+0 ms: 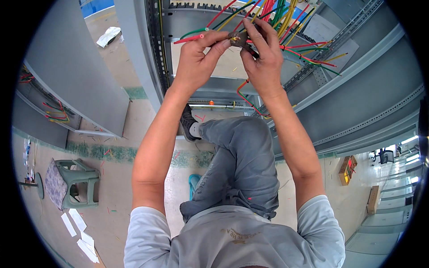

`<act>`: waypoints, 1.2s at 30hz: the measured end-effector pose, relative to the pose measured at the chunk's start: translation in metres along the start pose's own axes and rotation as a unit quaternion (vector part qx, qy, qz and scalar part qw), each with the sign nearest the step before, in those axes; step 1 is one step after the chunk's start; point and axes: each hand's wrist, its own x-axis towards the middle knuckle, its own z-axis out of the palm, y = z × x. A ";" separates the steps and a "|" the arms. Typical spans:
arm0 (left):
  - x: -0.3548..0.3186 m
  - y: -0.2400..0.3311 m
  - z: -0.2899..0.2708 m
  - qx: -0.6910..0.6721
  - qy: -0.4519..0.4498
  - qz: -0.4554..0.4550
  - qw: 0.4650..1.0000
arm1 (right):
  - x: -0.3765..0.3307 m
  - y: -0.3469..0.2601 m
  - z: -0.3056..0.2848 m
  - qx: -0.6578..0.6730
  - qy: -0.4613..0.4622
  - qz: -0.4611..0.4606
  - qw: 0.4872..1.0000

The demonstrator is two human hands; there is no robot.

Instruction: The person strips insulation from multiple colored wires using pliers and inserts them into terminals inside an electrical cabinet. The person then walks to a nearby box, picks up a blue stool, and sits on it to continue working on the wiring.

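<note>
Both hands are raised inside an open grey metal cabinet [348, 107], among bundles of coloured wires. My right hand [264, 56] is wrapped round a pair of pliers [241, 40] with a dark metal head and partly hidden handles. At the pliers' jaws shows the end of a yellow wire [234, 39]. My left hand [199, 58] is closed, its thumb and index finger pinched at that end. Next to the left hand stick out a red wire [190, 39] and a green wire [193, 33]. Much of the yellow wire is hidden by my fingers.
More red, green and yellow wires [313, 51] fan out at the right. A slotted upright rail [161, 53] stands left of my hands. Behind me at left are a green stool [82, 183] and papers [87, 241]; wire scraps litter the floor. A parts box [346, 170] lies at right.
</note>
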 end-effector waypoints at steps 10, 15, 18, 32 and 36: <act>-0.002 -0.002 0.000 -0.003 -0.014 0.012 1.000 | 0.015 0.004 -0.017 -0.173 -0.022 -0.125 0.977; -0.001 0.002 0.001 -0.008 -0.019 0.019 1.000 | 0.029 0.026 -0.014 -0.037 -0.068 -0.177 0.981; -0.001 0.000 0.003 0.009 -0.012 0.019 1.000 | 0.024 0.027 -0.014 -0.041 -0.088 -0.141 0.985; -0.007 -0.014 0.024 0.121 0.045 0.087 0.988 | -0.004 -0.081 -0.037 0.071 -0.151 0.372 0.913; -0.008 -0.013 0.030 0.145 0.046 0.109 0.982 | -0.014 -0.070 -0.026 0.124 -0.105 0.403 0.900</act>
